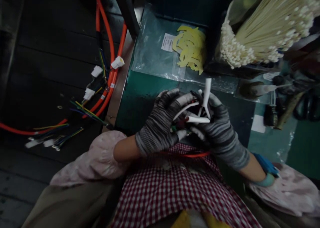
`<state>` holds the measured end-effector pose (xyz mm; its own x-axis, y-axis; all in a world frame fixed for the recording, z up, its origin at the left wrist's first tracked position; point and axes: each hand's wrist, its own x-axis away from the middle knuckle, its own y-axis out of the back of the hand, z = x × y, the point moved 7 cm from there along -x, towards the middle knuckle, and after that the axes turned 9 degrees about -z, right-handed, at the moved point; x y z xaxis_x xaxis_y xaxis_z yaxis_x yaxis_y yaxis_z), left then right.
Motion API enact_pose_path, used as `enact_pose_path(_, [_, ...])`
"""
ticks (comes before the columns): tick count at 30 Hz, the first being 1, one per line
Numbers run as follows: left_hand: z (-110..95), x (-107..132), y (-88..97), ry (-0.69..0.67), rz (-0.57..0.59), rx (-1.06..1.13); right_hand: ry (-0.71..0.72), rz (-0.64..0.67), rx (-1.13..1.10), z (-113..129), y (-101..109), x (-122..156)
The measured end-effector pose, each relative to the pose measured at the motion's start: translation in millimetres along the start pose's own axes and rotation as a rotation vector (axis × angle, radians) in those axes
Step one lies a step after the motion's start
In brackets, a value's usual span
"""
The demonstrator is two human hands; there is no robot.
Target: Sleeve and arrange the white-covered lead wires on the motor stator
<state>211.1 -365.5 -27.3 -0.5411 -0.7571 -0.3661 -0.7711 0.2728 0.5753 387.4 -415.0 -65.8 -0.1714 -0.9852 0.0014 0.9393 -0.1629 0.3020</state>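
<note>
Here we have both hands in grey striped knit gloves, brought together over the near edge of the green bench (140, 97). Our left hand (160, 123) is curled shut around a small bundle of wires (178, 126), its fingers wrapped over the top. Our right hand (217, 128) meets it from the right, closed on the same bundle, with white cable ties (206, 94) sticking up and sideways out of the grip; one stands nearly upright, another lies level between the two hands. An orange wire (197, 154) runs just under our hands, across the red-and-white checked apron (175, 191) in our lap.

Far on the bench lies a clear plastic bag (152, 51) holding yellow strips (191, 49); it bears a white label (168, 42) whose print is too small for us to read. To the right of it, a big sheaf of white cable ties (262, 24) lies slanted, heads pointing left and near. At the far right, dark tools sit in shadow and we cannot tell them apart.

Left of the bench, over the dark floor, hangs a harness of thick orange cables (106, 31) with white connectors (117, 62) and thin coloured wires (82, 109) fanning out
</note>
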Motion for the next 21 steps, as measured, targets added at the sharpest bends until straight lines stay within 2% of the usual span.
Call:
enact_pose_path(3, [31.1,-7.4,9.0,0.039,0.097,0.135,0.034,0.101,-0.006,17.0,-10.1,-27.7])
enact_pose_path(5, [48.1,-7.5,15.4,0.065,0.145,0.155,-0.043,0.159,-0.102,20.9,-21.2,-45.2])
enact_pose_path(7, [55.3,-5.0,26.1,0.064,0.077,0.016,-0.145,0.177,-0.203,17.5,-32.8,-57.4])
enact_pose_path(10, [38.4,4.0,42.6,-0.024,-0.15,-0.4,-0.162,0.191,-0.253,6.2,-47.0,-62.9])
enact_pose_path(11, [26.6,7.5,40.3,-0.097,-0.152,-0.504,-0.107,0.168,-0.232,3.0,-47.7,-62.7])
enact_pose_path(12, [15.1,10.4,33.7,-0.179,-0.097,-0.567,-0.031,0.123,-0.193,0.8,-45.6,-61.7])
enact_pose_path(15, [-9.4,15.6,15.9,-0.339,0.065,-0.625,0.248,-0.079,-0.027,2.9,-25.5,-53.7])
enact_pose_path(19, [-22.7,20.2,11.7,-0.366,0.103,-0.709,0.572,-0.376,0.344,18.4,23.6,-42.7])
enact_pose_path(21, [-26.3,27.1,11.8,-0.403,0.122,-0.782,0.645,-0.576,0.594,21.0,52.3,-43.9])
